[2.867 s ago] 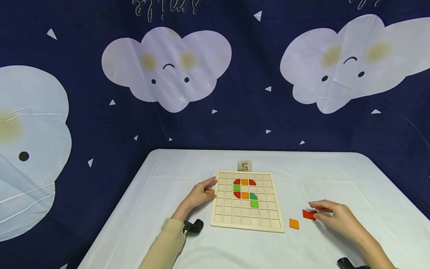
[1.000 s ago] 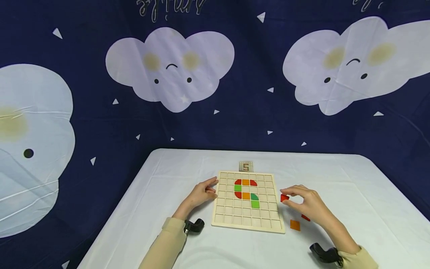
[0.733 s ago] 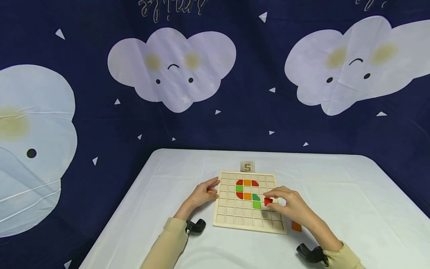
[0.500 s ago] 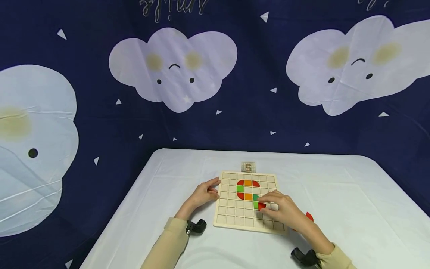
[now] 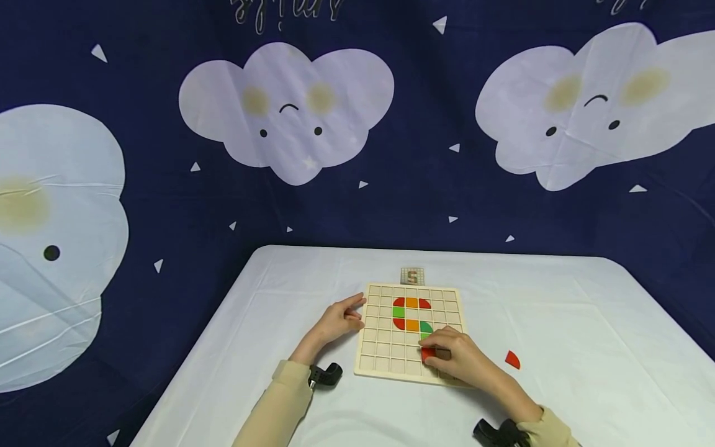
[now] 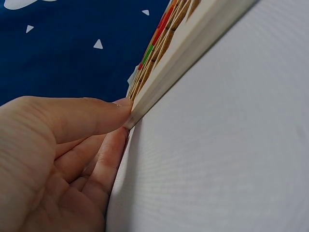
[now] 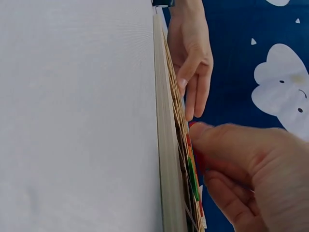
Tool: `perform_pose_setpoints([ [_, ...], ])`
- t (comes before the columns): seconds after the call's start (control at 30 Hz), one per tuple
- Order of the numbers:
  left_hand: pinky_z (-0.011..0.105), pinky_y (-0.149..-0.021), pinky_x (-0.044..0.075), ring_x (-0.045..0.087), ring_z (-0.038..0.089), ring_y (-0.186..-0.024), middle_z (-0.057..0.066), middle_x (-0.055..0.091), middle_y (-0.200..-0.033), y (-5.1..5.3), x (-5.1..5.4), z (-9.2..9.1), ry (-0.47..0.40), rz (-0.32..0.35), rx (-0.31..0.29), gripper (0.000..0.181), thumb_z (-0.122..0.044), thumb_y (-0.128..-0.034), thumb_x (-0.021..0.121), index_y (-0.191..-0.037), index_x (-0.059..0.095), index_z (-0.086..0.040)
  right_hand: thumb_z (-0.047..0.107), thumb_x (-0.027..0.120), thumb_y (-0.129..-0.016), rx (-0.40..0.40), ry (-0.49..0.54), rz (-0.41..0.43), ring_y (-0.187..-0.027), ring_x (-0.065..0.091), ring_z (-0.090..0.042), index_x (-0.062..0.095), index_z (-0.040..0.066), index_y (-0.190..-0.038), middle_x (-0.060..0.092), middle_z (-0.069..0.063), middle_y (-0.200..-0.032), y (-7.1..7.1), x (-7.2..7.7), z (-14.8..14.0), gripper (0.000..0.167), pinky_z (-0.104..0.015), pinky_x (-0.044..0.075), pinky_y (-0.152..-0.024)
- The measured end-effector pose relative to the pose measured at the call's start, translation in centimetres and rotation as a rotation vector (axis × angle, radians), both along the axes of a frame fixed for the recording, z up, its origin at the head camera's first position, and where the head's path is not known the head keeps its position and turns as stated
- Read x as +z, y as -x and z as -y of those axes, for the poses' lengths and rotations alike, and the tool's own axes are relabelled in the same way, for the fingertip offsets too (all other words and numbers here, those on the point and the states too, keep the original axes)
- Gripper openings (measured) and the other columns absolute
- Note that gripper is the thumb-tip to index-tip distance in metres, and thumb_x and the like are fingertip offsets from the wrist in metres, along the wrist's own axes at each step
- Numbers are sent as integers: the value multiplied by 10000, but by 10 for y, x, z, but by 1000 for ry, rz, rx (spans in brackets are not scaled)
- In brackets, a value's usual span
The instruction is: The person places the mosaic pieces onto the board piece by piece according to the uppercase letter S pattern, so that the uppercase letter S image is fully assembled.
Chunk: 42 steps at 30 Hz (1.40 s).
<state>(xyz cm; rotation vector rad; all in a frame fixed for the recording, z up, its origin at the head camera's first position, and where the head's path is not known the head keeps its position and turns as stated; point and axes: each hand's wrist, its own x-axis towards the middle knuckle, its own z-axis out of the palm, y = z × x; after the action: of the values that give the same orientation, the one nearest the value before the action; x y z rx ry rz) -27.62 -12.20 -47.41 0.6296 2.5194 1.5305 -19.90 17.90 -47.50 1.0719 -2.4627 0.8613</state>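
A square wooden grid board [image 5: 385, 351] lies on the white table. Red, orange and green tiles sit in its cells, forming a curved shape. My left hand [image 5: 335, 324] touches the board's left edge with thumb and fingertips, its fingers loosely extended. Over the lower right part of the board, my right hand [image 5: 455, 355] pinches a red tile [image 5: 427, 354] between thumb and fingers, just below a green square tile [image 5: 424, 336] that is partly covered by the fingers. Whether the red tile is seated in a cell cannot be seen.
A red quarter-round tile [image 5: 512, 359] lies on the table [image 5: 586, 347] to the right of the board. Behind the board sits a small card [image 5: 412, 276] with an S pattern. A dark blue cloth with clouds hangs behind the table.
My right hand has picked up a red tile from the table, carried it left over the board and lowered it below the green square. The left hand has stayed at the board's edge.
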Motion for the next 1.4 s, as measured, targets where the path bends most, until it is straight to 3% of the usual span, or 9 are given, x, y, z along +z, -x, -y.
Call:
perform_pose_setpoints([
  [0.3, 226, -743, 479, 577, 165, -894, 138, 528, -1335, 0, 0, 0, -8, 6, 2, 705, 29, -790, 704, -1418, 384, 18, 94, 790, -750, -6, -23, -74, -892, 577, -127, 719, 88, -995, 672, 53, -964, 2, -3, 1, 256, -330, 491, -763],
  [0.73, 220, -758, 478, 554, 176, -919, 151, 523, -1335, 0, -1, -1, -35, 27, 11, 712, 53, -782, 707, -1417, 387, 19, 82, 797, -738, -8, -7, -34, -897, 583, -120, 717, 82, -999, 670, 53, -972, 1, -5, 1, 273, -313, 504, -754],
  [0.9, 220, -753, 473, 547, 178, -917, 154, 528, -1328, 0, -1, -1, -33, 11, 7, 710, 51, -782, 708, -1415, 385, 27, 93, 782, -762, -9, 67, 40, -865, 609, -137, 719, 75, -1007, 675, 44, -968, 0, 3, 1, 254, -301, 518, -718],
  [1.0, 226, -764, 476, 551, 187, -931, 156, 528, -1327, 1, -2, -2, -39, 4, 7, 704, 48, -785, 705, -1413, 387, 29, 150, 765, -792, -63, 135, 142, -871, 628, -171, 720, 91, -1045, 673, 55, -1016, -4, 19, -6, 264, -372, 523, -735],
  [1.13, 223, -785, 478, 558, 208, -958, 165, 527, -1326, 1, -3, -2, -44, 2, 0, 705, 49, -784, 705, -1412, 384, 37, 249, 739, -822, -192, 196, 238, -933, 627, -157, 717, 175, -1078, 661, 92, -1081, -10, 41, -27, 267, -425, 501, -803],
  [1.4, 242, -800, 484, 562, 238, -975, 183, 531, -1315, -1, -1, -1, -51, -15, -1, 690, 62, -783, 697, -1401, 389, 54, 314, 703, -850, -400, 183, 267, -981, 582, -8, 678, 222, -1138, 662, 74, -1096, -31, 63, -85, 303, -163, 449, -811],
])
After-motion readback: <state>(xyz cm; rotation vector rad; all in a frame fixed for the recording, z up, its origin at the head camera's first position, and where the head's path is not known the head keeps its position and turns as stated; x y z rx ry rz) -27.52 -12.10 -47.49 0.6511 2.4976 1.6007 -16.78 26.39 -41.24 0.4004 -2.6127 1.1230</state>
